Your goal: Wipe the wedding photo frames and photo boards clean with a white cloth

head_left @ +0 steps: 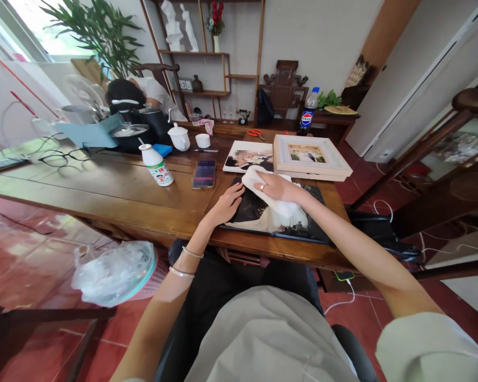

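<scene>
A large dark photo panel [247, 215], with a pale gown pictured on it, lies flat at the table's front edge. My right hand [281, 187], a ring on one finger, presses a folded white cloth [253, 176] onto the panel's upper part. The cloth hides some of the picture. At the panel's left edge rests my left hand [226, 204], its fingers stretched out and holding nothing. Just behind the panel are a flat photo print [242, 154] and a white box-like picture frame [334, 156] with a photo in its middle.
Left of the panel are a phone [204, 174] and a white bottle with a straw [157, 167]. Orange scissors [255, 132], a cola bottle [307, 114], a white teapot [179, 138] and a cup [203, 140] stand farther back. Another person [151, 93] leans at the far left.
</scene>
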